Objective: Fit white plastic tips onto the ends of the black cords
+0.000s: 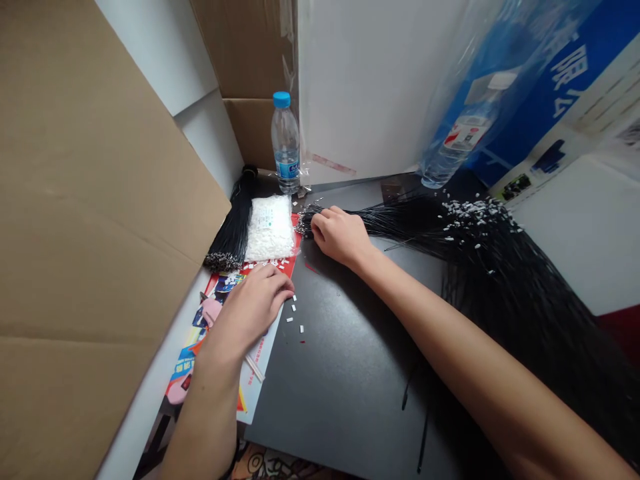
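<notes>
My right hand (341,235) is closed over the left end of a long bundle of thin black wires (395,220), close to its silvery tips. The wires run out to the right from under the fingers. My left hand (257,300) is low over a colourful printed sheet (263,363), its fingers curled and pressed together. Anything between those fingertips is hidden. Small white pieces (301,329) lie loose just right of it, and more are scattered beyond its knuckles. A clear bag full of white pieces (270,230) lies behind the left hand.
Another black wire bundle (239,213) lies left of the bag. A blue-capped water bottle (287,147) stands behind; a second bottle (463,137) leans at the right. Wires tipped with white pieces (475,220) spread over the right side. Cardboard (90,220) walls off the left.
</notes>
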The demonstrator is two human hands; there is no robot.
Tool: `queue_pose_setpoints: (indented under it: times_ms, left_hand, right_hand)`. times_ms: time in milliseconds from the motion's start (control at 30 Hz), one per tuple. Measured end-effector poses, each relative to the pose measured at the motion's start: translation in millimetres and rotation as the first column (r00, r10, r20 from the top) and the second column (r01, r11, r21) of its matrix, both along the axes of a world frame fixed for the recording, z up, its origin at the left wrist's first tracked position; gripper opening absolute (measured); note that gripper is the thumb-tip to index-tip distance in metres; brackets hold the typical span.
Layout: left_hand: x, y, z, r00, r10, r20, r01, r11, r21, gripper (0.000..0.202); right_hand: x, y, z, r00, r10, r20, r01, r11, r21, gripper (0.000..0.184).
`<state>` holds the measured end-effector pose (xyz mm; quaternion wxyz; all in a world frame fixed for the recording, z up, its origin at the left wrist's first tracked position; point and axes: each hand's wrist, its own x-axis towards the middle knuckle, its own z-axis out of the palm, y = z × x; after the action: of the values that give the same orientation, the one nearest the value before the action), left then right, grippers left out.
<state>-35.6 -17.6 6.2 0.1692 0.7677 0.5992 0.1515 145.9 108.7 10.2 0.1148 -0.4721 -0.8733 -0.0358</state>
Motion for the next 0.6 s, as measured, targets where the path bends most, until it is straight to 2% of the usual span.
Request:
queue_pose_setpoints:
  times_ms: [133,200,333,433,533,600]
  left_hand:
    - [4,-1,5.9,0.997,0.025,0.067,-0.032,0.995,0.100,0.016]
    - [6,-2,8.3,0.993,0.037,0.116,-0.055,0.986,0.155,0.014]
    - [11,-3,8.8,0.978,0.037,0.204,-0.076,0.978,0.192,0.012]
    - [17,-3,6.9,0.979,0.012,0.204,-0.052,0.980,0.194,0.012]
    - [23,-2,4.1,0.989,-0.016,0.147,-0.011,0.983,0.183,0.013]
    - [27,-1,1.1,0.992,-0.052,0.119,0.031,0.985,0.168,0.013]
  right_hand:
    - [3,-8,18.5,0.962,-0.003,-0.275,0.019,0.998,0.056,0.020]
    - [6,-9,30.5,0.922,-0.008,-0.386,0.021,0.999,0.031,0.017]
    - [14,-7,49.3,0.879,-0.029,-0.475,0.034,0.999,0.002,0.019]
    - [17,-5,47.3,0.944,-0.020,-0.330,0.024,1.000,0.010,0.019]
    - [17,-3,30.1,0.999,0.009,-0.044,-0.012,0.998,-0.057,0.017]
    - [15,-2,16.7,0.998,0.019,0.056,-0.015,0.996,-0.083,0.017]
